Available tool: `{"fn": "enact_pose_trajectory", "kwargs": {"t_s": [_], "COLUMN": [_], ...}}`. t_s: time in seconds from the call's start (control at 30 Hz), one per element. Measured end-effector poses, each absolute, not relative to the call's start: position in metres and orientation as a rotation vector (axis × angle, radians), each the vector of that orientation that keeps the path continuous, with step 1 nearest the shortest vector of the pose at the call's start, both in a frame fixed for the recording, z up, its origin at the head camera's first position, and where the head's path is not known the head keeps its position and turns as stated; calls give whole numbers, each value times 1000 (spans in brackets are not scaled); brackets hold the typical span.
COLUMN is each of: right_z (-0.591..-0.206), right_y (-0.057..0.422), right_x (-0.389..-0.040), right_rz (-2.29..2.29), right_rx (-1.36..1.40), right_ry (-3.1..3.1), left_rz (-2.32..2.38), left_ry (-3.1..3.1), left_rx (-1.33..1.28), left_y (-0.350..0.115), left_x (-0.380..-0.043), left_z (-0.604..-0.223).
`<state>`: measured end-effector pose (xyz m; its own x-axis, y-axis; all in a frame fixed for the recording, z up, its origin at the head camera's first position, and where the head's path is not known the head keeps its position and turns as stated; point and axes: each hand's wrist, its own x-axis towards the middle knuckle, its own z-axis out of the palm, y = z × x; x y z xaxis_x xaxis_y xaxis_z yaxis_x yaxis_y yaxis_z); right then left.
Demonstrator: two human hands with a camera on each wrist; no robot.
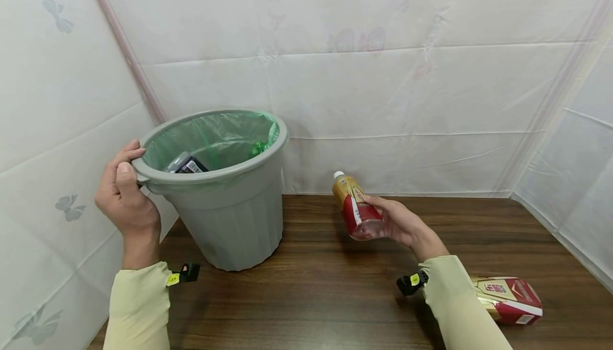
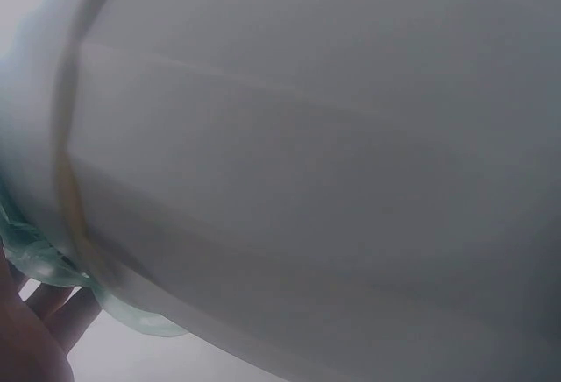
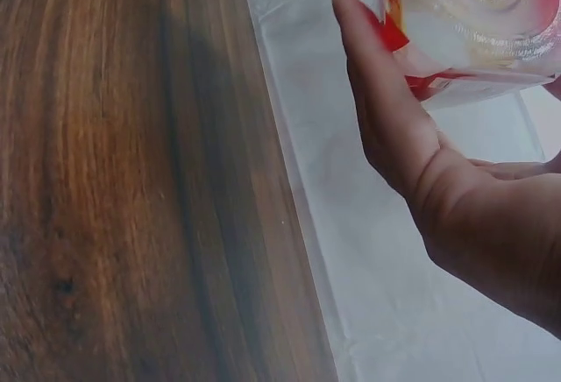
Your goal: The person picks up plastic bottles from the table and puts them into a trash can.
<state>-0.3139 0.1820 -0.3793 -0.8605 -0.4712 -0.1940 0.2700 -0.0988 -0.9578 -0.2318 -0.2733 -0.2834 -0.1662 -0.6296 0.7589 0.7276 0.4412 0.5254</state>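
My right hand [image 1: 402, 222] holds a plastic drink bottle [image 1: 356, 206] with a red and gold label and a white cap. It is tilted, cap up and away, above the wooden table; its clear base [image 3: 482, 23] faces the right wrist camera. At the left, my left hand [image 1: 128, 193] grips the rim of a grey trash bin [image 1: 230, 211], fingers over the edge and thumb outside. A green bag [image 1: 215, 132] lines the bin. Inside it lie a clear bottle with a dark label [image 1: 189, 165] and a green crumpled item [image 1: 259, 148].
A second red and gold bottle [image 1: 512, 300] lies on its side on the wooden table [image 1: 306, 297], partly behind my right forearm. White patterned sheeting [image 1: 354, 100] closes off the back and both sides of the table.
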Motion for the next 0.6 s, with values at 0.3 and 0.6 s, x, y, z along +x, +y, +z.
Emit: {"fn": "enact_pose_trajectory", "kwargs": {"t_s": [0.3, 0.6], "right_z": [-378, -375], "right_y": [181, 179], "right_x": [-314, -312], "right_rz": [-2030, -2026], "right_rx": [-231, -232], "right_ry": [1574, 1573], "left_rz": [-1201, -1202], "left_ry": [-1261, -1266], "left_rx": [-96, -95], "left_y": [-275, -277], "left_x": [-233, -234], "left_z": [-284, -286]}}
